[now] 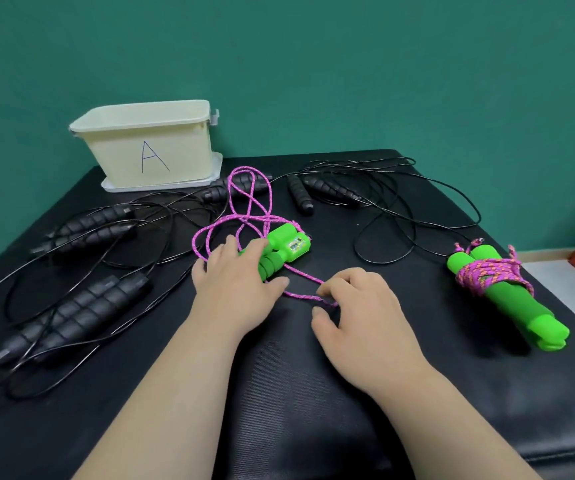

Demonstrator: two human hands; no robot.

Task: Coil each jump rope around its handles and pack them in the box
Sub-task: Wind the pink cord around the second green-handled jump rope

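You can read just one mark: a hand-drawn capital "A" on the front wall of the box (182, 150). The panel (296, 244) on the green handle (279, 237) before you is too blurred to make out.

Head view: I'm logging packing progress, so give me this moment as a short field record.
left hand: rests on the loose green handles
right hand: pinches the pink cord beside them
coiled rope: one, green-handled, at right, outside the box
black ropes: uncoiled on the table
box: far left, marked A, contents not visible
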